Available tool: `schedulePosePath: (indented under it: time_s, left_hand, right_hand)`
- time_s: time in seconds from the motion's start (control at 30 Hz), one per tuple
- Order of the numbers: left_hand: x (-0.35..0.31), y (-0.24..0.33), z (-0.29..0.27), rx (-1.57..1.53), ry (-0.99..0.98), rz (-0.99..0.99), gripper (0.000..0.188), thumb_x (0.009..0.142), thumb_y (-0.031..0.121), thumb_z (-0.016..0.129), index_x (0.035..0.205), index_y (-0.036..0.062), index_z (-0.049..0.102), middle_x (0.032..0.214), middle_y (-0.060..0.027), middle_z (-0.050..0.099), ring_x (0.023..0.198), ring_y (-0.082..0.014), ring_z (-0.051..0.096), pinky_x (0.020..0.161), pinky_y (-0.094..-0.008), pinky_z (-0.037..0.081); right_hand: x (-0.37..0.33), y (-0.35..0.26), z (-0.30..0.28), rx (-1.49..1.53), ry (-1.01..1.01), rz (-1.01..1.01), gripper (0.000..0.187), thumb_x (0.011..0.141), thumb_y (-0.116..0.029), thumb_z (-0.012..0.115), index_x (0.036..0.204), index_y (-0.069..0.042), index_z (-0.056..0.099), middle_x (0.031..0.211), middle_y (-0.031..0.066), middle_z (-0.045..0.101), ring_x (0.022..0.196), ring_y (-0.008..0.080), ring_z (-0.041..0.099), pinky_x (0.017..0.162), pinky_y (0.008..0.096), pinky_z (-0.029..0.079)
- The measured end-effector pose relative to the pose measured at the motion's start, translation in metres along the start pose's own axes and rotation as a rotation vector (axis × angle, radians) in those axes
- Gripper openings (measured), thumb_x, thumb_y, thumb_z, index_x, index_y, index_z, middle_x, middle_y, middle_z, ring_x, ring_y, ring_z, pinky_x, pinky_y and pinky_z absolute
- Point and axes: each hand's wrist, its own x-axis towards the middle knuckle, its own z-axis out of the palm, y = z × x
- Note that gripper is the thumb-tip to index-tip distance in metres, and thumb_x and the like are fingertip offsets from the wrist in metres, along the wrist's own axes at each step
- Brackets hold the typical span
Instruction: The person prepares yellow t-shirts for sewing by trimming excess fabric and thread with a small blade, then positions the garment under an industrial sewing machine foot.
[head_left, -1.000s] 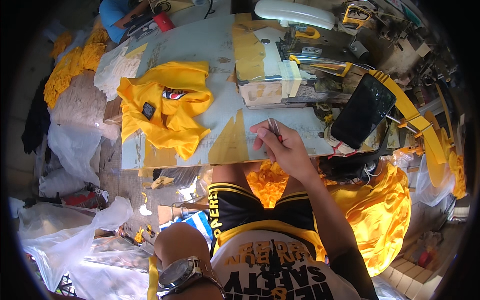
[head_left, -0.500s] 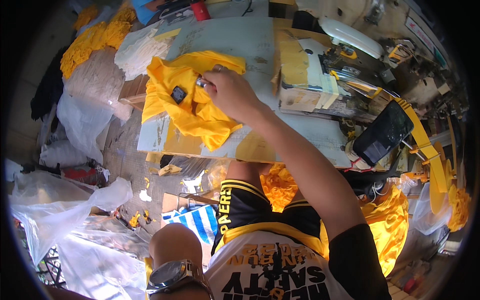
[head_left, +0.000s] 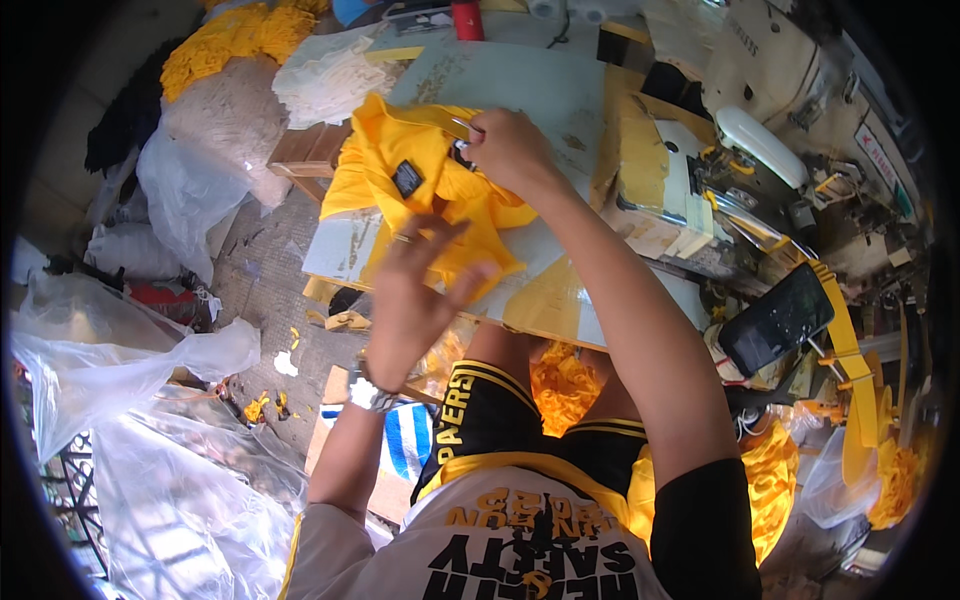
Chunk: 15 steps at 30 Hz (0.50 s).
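Seen from above, past a white printed shirt and black shorts, the person's left hand, with a watch at the wrist, is raised over the front of a grey table. Half a second ago this hand was out of view; now it is up beside the right hand, so what was one-handed handling seems to be turning two-handed. The left fingers are spread and blurred, holding nothing visible; whether they touch cloth cannot be told.

The yellow garment lies crumpled at the table's left end, a dark square patch facing up. The right hand reaches its upper right part, fingers closed around a slim metal tool; whether they also pinch fabric is hidden.

Containers, nearest first: clear plastic sheeting spreads at lower left, perhaps bags, contents unclear. At right, a clear bag hangs near yellow cloth, its contents also unclear. Farther left, a cloudy plastic bag hangs below a pale heap; what is inside cannot be made out. At the table's far edge stands a red container, its inside not visible
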Motion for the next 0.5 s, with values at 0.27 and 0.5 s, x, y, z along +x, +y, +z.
schedulePosePath:
  time_s: [0.27,0.5]
  left_hand:
    - [-0.031,-0.022,-0.026,-0.069,-0.089,0.069,0.026,0.074,-0.001,0.069,0.100,0.0044,0.070,0.098,-0.0103,0.066,0.086,-0.0294,0.057,0.076,-0.0383,0.047]
    - [-0.043,0.031,-0.065,-0.265,-0.255,0.262,0.023,0.076,0.007,0.066,0.096,0.0095,0.076,0.097,-0.0075,0.062,0.092,-0.0245,0.054,0.083,-0.0365,0.045]
  right_hand:
    - [-0.064,-0.011,-0.032,-0.337,-0.043,-0.329,0.021,0.081,-0.007,0.060,0.101,-0.007,0.065,0.109,0.0185,0.066,0.089,0.0353,0.067,0.076,0.0440,0.054]
    - [-0.039,-0.042,0.025,-0.031,-0.095,-0.779,0.020,0.080,0.001,0.058,0.097,-0.006,0.064,0.111,0.0125,0.062,0.087,0.0346,0.065,0.078,0.0436,0.053]
